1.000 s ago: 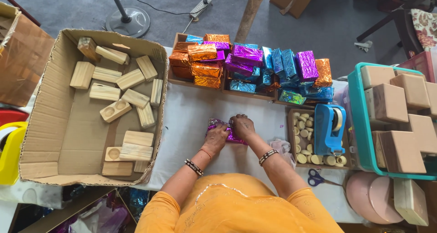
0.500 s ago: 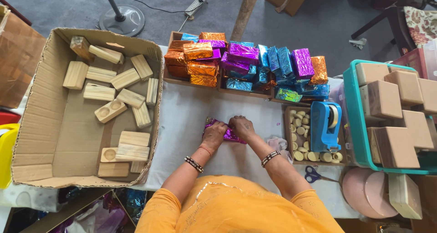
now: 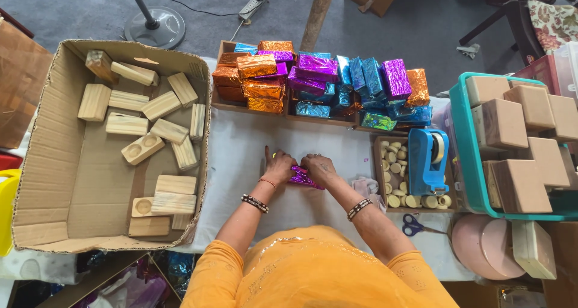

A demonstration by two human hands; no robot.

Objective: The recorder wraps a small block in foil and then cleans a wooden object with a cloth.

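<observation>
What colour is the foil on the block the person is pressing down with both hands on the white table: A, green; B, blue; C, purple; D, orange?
C: the foil-wrapped block under the left hand and right hand shows shiny purple between them, like the purple pieces in the stack of wrapped blocks behind it on the white table.
</observation>
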